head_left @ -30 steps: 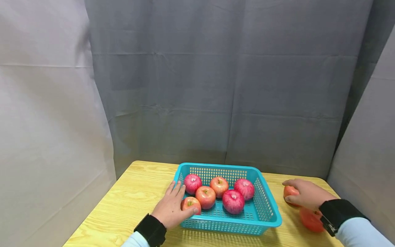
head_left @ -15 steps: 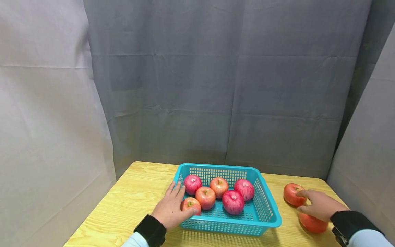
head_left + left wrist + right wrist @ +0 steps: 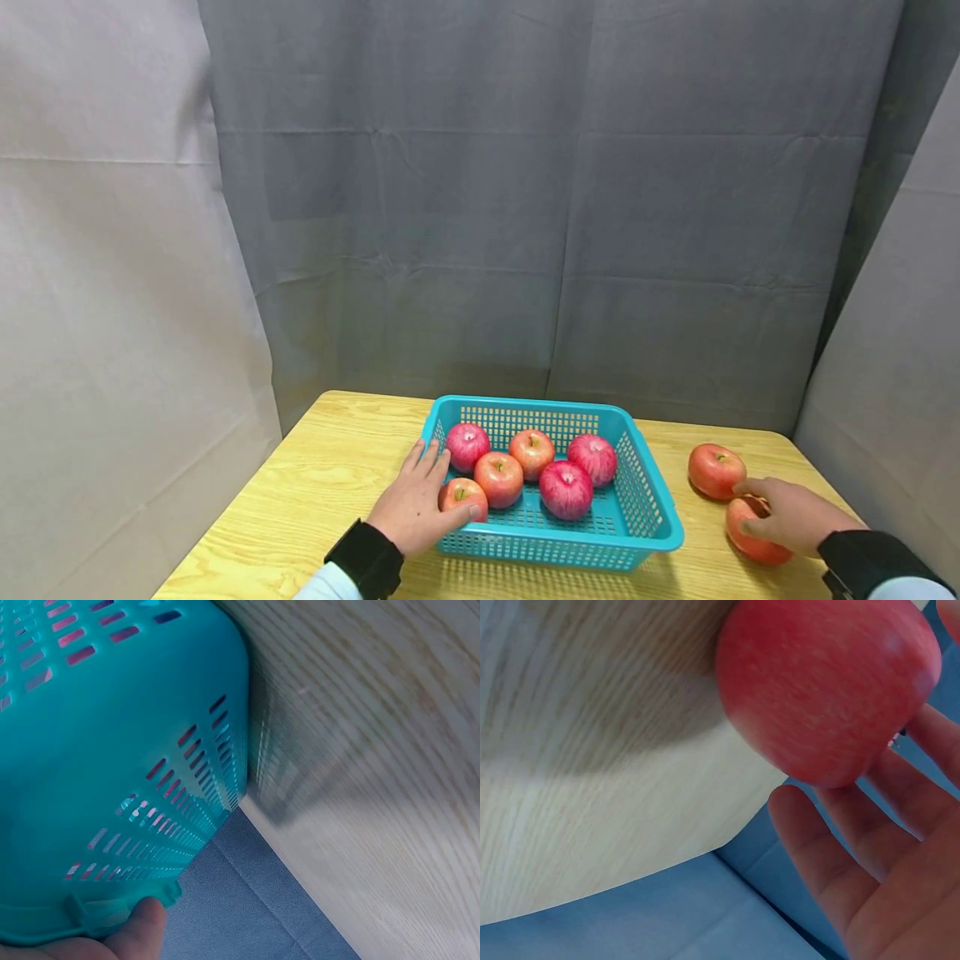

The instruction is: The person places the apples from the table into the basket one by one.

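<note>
A turquoise plastic basket point(image 3: 577, 546) holds several apples, some orange-red point(image 3: 499, 480) and some deep pink and striped point(image 3: 567, 490). My left hand point(image 3: 418, 505) rests across its near left corner, fingers spread along the rim and thumb by the nearest apple point(image 3: 462, 497). In the left wrist view, a fingertip point(image 3: 146, 919) lies on the rim. Right of the basket, my right hand point(image 3: 797, 517) reaches over a red apple point(image 3: 752, 542) on the table, thumb and forefinger spread about its top. The right wrist view shows nearly straight fingers point(image 3: 817, 847) close beside that apple point(image 3: 825, 682).
Another red apple point(image 3: 716, 471) sits just beyond the right hand, close to the first. The light wood table point(image 3: 300, 500) ends at a grey cloth backdrop point(image 3: 465, 250), with pale cloth at both sides. Black bands point(image 3: 366, 560) circle both wrists.
The right hand has drawn back from the farther apple, which stays on the table, and moved toward me and right to the nearer apple. Left hand and basket hold still.
</note>
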Available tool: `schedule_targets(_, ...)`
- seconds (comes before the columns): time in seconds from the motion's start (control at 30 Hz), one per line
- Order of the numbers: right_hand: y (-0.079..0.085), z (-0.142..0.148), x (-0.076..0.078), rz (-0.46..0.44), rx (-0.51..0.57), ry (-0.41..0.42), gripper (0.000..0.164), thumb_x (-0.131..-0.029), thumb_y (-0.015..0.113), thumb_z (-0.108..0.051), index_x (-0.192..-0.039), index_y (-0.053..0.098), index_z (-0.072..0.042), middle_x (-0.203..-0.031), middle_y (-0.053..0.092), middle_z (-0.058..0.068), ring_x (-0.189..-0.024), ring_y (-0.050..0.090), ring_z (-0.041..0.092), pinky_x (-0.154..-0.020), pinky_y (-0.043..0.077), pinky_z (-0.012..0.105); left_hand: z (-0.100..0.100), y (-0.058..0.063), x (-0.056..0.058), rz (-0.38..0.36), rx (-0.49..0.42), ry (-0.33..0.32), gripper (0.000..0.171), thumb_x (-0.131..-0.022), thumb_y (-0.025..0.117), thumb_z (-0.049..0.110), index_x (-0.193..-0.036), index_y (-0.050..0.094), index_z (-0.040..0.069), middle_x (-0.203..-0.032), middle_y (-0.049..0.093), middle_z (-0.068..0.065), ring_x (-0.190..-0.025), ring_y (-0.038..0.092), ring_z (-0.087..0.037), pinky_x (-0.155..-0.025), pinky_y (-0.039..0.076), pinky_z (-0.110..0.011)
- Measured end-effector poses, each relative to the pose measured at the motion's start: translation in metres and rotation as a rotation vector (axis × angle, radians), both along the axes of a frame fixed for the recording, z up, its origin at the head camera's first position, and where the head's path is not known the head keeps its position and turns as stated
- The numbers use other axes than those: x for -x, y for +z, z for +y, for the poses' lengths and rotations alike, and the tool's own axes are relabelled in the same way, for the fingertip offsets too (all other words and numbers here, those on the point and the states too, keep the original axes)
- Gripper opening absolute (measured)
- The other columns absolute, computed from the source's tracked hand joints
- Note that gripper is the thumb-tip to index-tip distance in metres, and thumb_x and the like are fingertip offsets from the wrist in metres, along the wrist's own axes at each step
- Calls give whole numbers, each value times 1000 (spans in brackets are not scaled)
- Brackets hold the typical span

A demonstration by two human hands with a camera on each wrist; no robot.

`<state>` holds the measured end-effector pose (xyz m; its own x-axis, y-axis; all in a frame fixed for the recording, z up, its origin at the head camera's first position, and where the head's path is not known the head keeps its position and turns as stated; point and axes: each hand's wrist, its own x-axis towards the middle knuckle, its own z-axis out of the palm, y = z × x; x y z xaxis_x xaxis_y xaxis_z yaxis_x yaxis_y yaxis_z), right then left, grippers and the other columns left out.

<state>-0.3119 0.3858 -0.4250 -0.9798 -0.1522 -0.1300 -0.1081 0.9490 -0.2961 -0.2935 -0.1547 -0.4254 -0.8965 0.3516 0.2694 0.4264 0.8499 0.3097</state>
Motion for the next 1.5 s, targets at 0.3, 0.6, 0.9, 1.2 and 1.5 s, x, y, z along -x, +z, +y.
schedule_targets(0.3, -6, 1, -2, 31, 2, 36, 56, -84, 81, -35, -120, 64, 4, -108, 67, 14, -94, 59, 32, -89, 48, 65, 0, 0, 0, 0, 0, 4, 98, -89, 54, 73, -151, 44, -3, -157, 37, -23, -148, 23, -43, -111, 37, -56)
schedule_targets(0.6, -14, 2, 1, 6, 12, -8, 71, -76, 87, -38, -126, 61, 5, -114, 64, 21, -101, 58, 38, -92, 43, 68, -1, -1, 0, -6, -5, 1, 98, -89, 55, 72, -151, 44, -2, -157, 37, -22, -148, 23, -43, -111, 36, -57)
schedule_targets(0.9, -20, 4, 2, 9, -18, -20, 71, -74, 89, -36, -127, 61, 2, -111, 63, 18, -98, 57, 36, -89, 46, 66, -2, -5, 2, 1, 0, 6, 98, -89, 55, 72, -151, 44, -3, -158, 36, -22, -149, 22, -43, -112, 35, -56)
schedule_targets(1.2, -4, -8, -4, 64, -18, 16, 67, -76, 87, -33, -127, 62, 4, -109, 64, 17, -94, 57, 33, -88, 48, 64, 0, 2, 0, -26, 10, 7, 98, -89, 55, 72, -151, 43, -3, -158, 36, -22, -149, 22, -42, -111, 36, -57)
schedule_targets(1.5, 32, -32, -9, 175, -1, 82, 67, -76, 85, -30, -131, 61, -2, -107, 63, 9, -91, 55, 27, -77, 51, 49, 1, 4, -2, -26, 1, 8, 99, -89, 55, 72, -151, 42, -4, -158, 36, -23, -149, 23, -42, -111, 36, -56)
